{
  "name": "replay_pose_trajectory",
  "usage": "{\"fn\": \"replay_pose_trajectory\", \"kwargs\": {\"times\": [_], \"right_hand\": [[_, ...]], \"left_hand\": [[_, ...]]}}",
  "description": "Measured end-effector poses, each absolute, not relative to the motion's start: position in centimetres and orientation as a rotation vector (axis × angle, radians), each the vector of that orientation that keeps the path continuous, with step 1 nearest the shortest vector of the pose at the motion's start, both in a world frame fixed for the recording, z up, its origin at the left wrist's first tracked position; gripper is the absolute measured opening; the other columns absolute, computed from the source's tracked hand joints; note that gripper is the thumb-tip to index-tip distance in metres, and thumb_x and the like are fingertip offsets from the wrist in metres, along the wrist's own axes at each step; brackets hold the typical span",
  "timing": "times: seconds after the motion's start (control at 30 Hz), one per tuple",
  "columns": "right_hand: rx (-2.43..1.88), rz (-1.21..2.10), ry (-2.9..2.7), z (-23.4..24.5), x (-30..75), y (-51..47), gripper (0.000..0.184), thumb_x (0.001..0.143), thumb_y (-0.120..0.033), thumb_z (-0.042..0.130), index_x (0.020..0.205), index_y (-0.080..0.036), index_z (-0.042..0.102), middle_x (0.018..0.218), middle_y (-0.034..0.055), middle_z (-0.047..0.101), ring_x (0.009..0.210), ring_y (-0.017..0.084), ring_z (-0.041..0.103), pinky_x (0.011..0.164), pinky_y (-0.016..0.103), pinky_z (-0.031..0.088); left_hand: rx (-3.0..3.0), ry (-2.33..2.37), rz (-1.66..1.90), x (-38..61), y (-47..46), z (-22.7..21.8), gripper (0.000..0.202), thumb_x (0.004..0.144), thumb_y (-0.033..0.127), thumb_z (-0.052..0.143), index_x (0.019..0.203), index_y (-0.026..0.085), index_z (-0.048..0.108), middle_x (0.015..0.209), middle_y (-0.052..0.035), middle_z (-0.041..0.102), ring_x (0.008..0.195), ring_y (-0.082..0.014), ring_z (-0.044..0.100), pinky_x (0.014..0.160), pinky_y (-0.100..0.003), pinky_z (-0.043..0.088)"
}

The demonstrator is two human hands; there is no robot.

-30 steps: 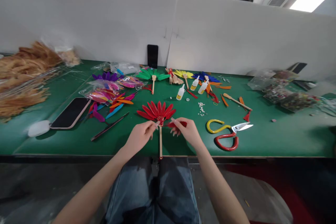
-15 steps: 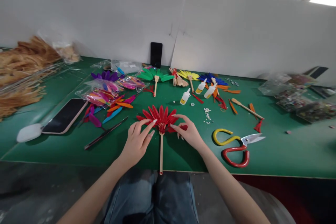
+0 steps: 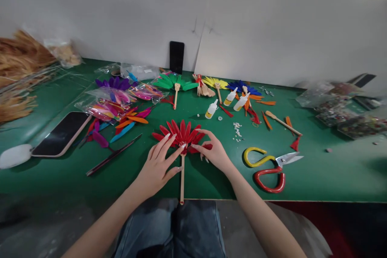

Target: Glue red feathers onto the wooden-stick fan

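A red feather fan [image 3: 180, 131] on a wooden stick [image 3: 182, 177] lies on the green table [image 3: 317, 173] in front of me. My left hand [image 3: 157, 166] rests flat with fingers spread, its fingertips pressing the fan's left feathers near the hub. My right hand [image 3: 213, 151] touches the fan's right side, with fingers extended over a loose red feather [image 3: 208, 146] beneath it.
Red and yellow scissors [image 3: 267, 165] lie to the right. A phone [image 3: 60, 134] and a white object [image 3: 15, 156] sit at left, with a black tool [image 3: 113, 155], coloured feathers [image 3: 121, 107], finished fans [image 3: 175, 84] and glue bottles [image 3: 211, 109] behind.
My left hand went from pinching at the fan's hub to lying flat with fingers spread on the feathers. The view shifted, and my right hand stayed at the fan's right side.
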State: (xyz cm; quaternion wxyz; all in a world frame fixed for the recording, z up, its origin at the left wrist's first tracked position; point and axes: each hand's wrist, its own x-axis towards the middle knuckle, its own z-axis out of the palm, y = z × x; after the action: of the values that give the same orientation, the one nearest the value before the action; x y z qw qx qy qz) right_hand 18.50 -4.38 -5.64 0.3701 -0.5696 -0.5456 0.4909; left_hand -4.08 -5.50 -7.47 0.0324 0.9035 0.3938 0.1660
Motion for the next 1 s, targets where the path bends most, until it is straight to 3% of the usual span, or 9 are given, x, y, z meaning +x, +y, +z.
{"fn": "replay_pose_trajectory", "kwargs": {"times": [0.33, 0.63, 1.0], "right_hand": [[-1.519, 1.205, -1.385, -5.8, 18.4, -4.4, 0.057, 0.075, -0.044, 0.065, 0.124, -0.022, 0.047, 0.048, -0.0076, 0.059, 0.036, 0.01, 0.047, 0.04, 0.02, 0.038], [-1.559, 1.099, -1.4, -6.4, 18.1, -4.3, 0.055, 0.075, -0.044, 0.066, 0.122, -0.021, 0.049, 0.045, -0.0077, 0.058, 0.035, 0.012, 0.049, 0.039, 0.02, 0.037], [-1.578, 0.91, -1.275, -7.6, 19.5, -4.0, 0.049, 0.085, -0.059, 0.045, 0.111, -0.018, 0.055, 0.046, -0.0051, 0.054, 0.035, 0.012, 0.048, 0.037, 0.021, 0.035]], "left_hand": [[2.851, 1.179, 0.516, -4.4, -6.0, -7.6, 0.055, 0.092, 0.051, 0.041, 0.142, 0.028, 0.038, 0.153, -0.0103, 0.024, 0.14, -0.0304, 0.02, 0.109, -0.046, 0.02], [2.856, 1.178, 0.484, -4.3, -6.0, -7.7, 0.059, 0.092, 0.053, 0.041, 0.144, 0.027, 0.033, 0.153, -0.0109, 0.024, 0.14, -0.0296, 0.019, 0.11, -0.047, 0.019], [2.861, 1.18, 0.485, -4.4, -6.0, -7.9, 0.056, 0.092, 0.052, 0.041, 0.143, 0.028, 0.036, 0.154, -0.011, 0.02, 0.141, -0.0298, 0.018, 0.11, -0.047, 0.02]]}}
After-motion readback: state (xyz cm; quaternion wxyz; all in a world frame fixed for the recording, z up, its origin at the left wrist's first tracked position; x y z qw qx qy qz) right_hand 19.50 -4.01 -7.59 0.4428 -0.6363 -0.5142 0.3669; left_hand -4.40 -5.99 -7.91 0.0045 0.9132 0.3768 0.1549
